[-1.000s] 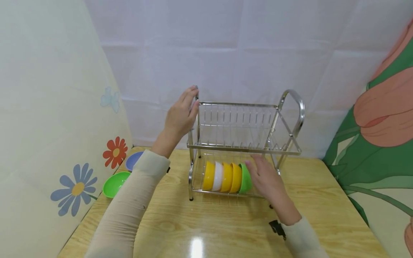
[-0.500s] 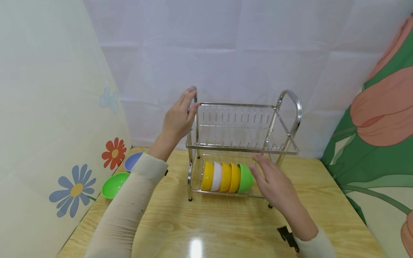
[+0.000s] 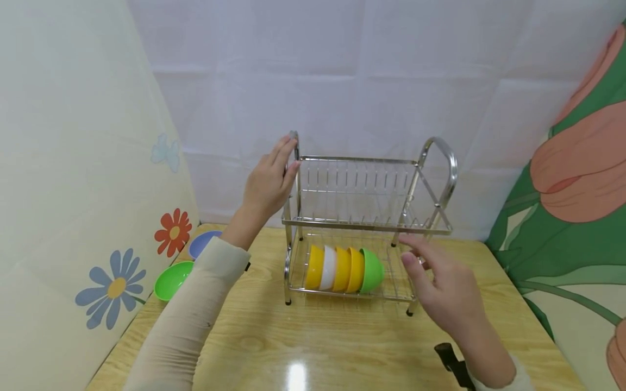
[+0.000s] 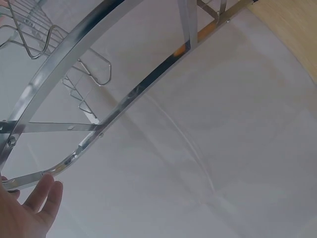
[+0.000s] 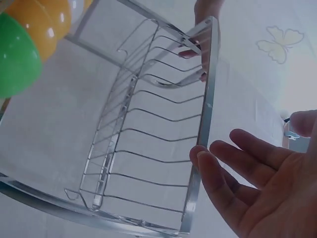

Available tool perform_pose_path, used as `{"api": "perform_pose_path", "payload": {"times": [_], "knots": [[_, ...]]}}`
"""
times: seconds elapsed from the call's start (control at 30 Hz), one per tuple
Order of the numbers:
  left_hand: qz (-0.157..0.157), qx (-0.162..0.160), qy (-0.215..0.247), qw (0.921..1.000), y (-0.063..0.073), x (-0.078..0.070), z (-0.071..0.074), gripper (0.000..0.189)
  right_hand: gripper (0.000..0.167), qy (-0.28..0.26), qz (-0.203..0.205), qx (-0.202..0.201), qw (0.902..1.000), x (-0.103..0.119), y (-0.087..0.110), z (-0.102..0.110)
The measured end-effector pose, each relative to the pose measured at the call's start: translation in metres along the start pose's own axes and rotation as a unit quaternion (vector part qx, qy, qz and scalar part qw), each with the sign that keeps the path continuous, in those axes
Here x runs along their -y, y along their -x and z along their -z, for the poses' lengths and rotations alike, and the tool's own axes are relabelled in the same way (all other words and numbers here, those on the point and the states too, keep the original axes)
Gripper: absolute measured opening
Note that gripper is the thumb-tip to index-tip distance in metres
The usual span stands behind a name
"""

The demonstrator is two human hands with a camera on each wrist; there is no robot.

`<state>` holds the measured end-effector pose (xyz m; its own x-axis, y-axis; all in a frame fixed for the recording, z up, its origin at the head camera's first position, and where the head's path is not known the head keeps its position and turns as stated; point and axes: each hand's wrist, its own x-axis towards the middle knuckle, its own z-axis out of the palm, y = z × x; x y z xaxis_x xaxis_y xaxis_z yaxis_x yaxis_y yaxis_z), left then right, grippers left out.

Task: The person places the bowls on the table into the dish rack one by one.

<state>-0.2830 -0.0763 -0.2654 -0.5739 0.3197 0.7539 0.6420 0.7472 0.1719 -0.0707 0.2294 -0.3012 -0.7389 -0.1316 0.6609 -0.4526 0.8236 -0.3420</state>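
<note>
A two-tier metal dish rack [image 3: 367,225] stands on the table. On its lower tier several bowls sit on edge in a nested row: yellow ones [image 3: 315,267], a white bowl [image 3: 328,268] and a green bowl [image 3: 373,270] at the right end. My left hand [image 3: 266,184] holds the rack's left handle; the left wrist view shows its fingers around the metal tube [image 4: 67,161]. My right hand [image 3: 447,288] is off the rack's front right corner, holding nothing, its fingers loosely bent. In the right wrist view its fingertips [image 5: 205,158] overlap the upper tier's edge.
At the table's left side lie another green bowl [image 3: 172,281] and a blue-purple bowl [image 3: 201,243], partly behind my left sleeve [image 3: 195,304]. The wooden table [image 3: 274,342] is bounded by a white cloth [image 3: 342,65] behind and printed panels on both sides.
My right hand has drawn away from the green bowl in the rack, moving right and nearer to me. My left hand has stayed on the handle.
</note>
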Motion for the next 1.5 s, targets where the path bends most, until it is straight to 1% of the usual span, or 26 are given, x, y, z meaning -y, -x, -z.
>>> {"api": "perform_pose_path", "payload": {"times": [0.1, 0.2, 0.27, 0.33, 0.47, 0.57, 0.73, 0.9, 1.1, 1.3, 1.43, 1.5], "knots": [[0.001, 0.005, -0.003, 1.0, 0.001, 0.0, 0.002, 0.052, 0.03, -0.001, 0.024, -0.04, 0.9989, -0.002, -0.007, 0.012], [-0.003, 0.009, -0.005, 0.9999, 0.003, -0.001, 0.003, 0.052, 0.03, 0.007, 0.046, -0.069, 0.9966, -0.007, -0.014, 0.022], [-0.005, 0.009, -0.007, 0.9999, 0.004, -0.001, 0.004, 0.052, 0.031, 0.016, 0.049, -0.075, 0.9959, -0.012, -0.02, 0.028], [-0.009, 0.009, -0.009, 0.9999, 0.006, -0.001, 0.004, 0.053, 0.033, 0.024, 0.04, -0.071, 0.9964, -0.016, -0.025, 0.033], [-0.013, 0.012, -0.016, 0.9997, 0.009, 0.0, 0.005, 0.054, 0.039, 0.038, 0.002, -0.044, 0.9983, -0.028, -0.04, 0.042], [-0.016, 0.016, -0.02, 0.9996, 0.01, 0.0, 0.005, 0.056, 0.043, 0.056, -0.017, -0.026, 0.998, -0.041, -0.053, 0.047], [-0.022, 0.02, -0.027, 0.9992, 0.013, 0.0, 0.007, 0.057, 0.049, 0.104, -0.017, -0.014, 0.9944, -0.064, -0.072, 0.047], [-0.023, 0.02, -0.026, 0.9992, 0.016, -0.002, 0.009, 0.057, 0.054, 0.106, -0.03, 0.019, 0.9937, -0.082, -0.089, 0.047], [-0.034, 0.022, -0.033, 0.9986, 0.018, -0.002, 0.012, 0.058, 0.056, 0.1, -0.021, 0.042, 0.9939, -0.099, -0.109, 0.042], [-0.048, 0.03, -0.049, 0.9972, 0.022, -0.001, 0.021, 0.059, 0.06, 0.094, -0.006, 0.061, 0.9937, -0.11, -0.129, 0.033], [-0.058, 0.045, -0.062, 0.9954, 0.029, 0.002, 0.025, 0.06, 0.063, 0.101, -0.003, 0.078, 0.9918, -0.116, -0.135, 0.028], [-0.066, 0.051, -0.067, 0.9943, 0.034, 0.005, 0.027, 0.06, 0.065, 0.107, -0.003, 0.082, 0.9908, -0.118, -0.136, 0.025]]}}
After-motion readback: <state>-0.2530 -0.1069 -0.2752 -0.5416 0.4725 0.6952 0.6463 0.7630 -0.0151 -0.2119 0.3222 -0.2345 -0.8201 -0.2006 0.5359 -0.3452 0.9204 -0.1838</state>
